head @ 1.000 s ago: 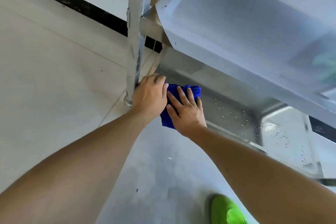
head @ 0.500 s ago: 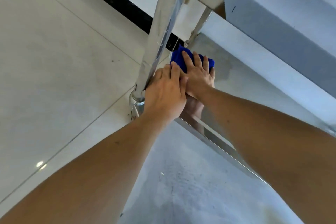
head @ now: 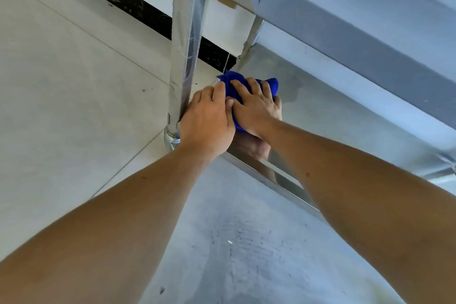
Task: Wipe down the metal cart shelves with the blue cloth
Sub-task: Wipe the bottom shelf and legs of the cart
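The blue cloth [head: 230, 85] lies bunched on the cart's bottom metal shelf [head: 333, 116], near its left corner. My right hand [head: 256, 103] presses flat on the cloth with fingers spread over it. My left hand [head: 208, 122] rests at the shelf's corner beside the upright post [head: 183, 44], its fingertips touching the cloth's left edge. Most of the cloth is hidden under my right hand. The shelf above [head: 357, 20] overhangs the right side.
The shelf's shiny front rim [head: 271, 175] runs diagonally under my right forearm. A round foot [head: 171, 138] sits at the base of the post. A rear post [head: 250, 39] stands behind the cloth. Pale tiled floor [head: 74, 106] lies left; a black skirting strip runs behind.
The cloth and my right hand slid from the shelf's front edge deeper toward the back left corner. My left hand stayed by the post. The view shifted left and closer.
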